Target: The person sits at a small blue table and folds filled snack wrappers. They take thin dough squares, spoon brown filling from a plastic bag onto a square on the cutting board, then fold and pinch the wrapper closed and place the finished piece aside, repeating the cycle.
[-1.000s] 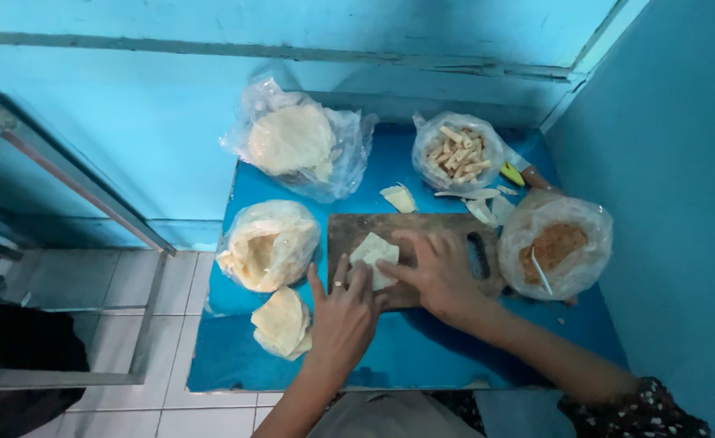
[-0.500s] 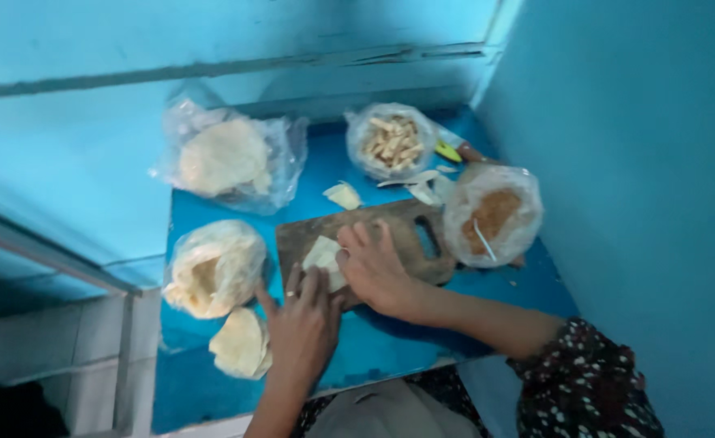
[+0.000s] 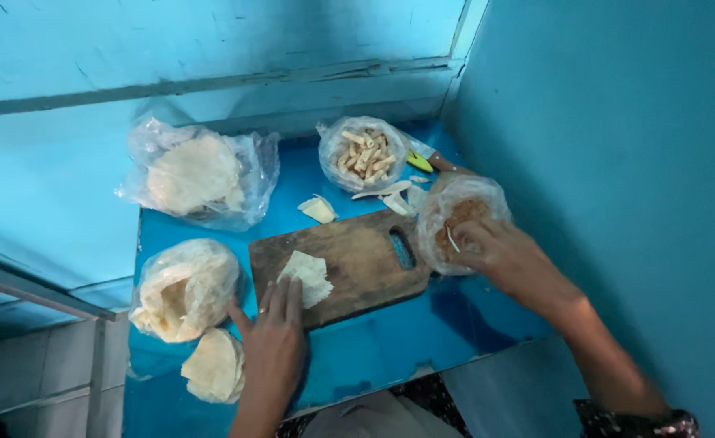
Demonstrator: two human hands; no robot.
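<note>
The left hand (image 3: 275, 341) lies flat with its fingers together and nothing pinched in its grip, the fingertips resting on the near edge of a thin, pale, folded pastry wrapper (image 3: 309, 276) that sits on the brown wooden cutting board with a slotted handle (image 3: 349, 264). That sheet looks light, limp and easily torn, so I judge it best handled by a corner or edge with a gentle pinch, or steadied flat as it is now, not squeezed. The right hand (image 3: 503, 258) reaches into the open mouth of a clear plastic bag of brownish crumbly filling (image 3: 455, 219) just right of the board; its fingers curl around what seems a small pale spoon or stick, though whether they clamp it I cannot tell. The filling looks loose and likely to spill if tipped. Farther out on the blue counter (image 3: 390, 349) are a clear bag of short pale rolled pieces (image 3: 363, 154), a few loose wrapper scraps (image 3: 318, 209), a large clear bag of round pale sheets (image 3: 195, 172), another bag of crumpled pale sheets (image 3: 186, 288), and a bare stack of folded sheets (image 3: 214, 367) near the front left corner.
</note>
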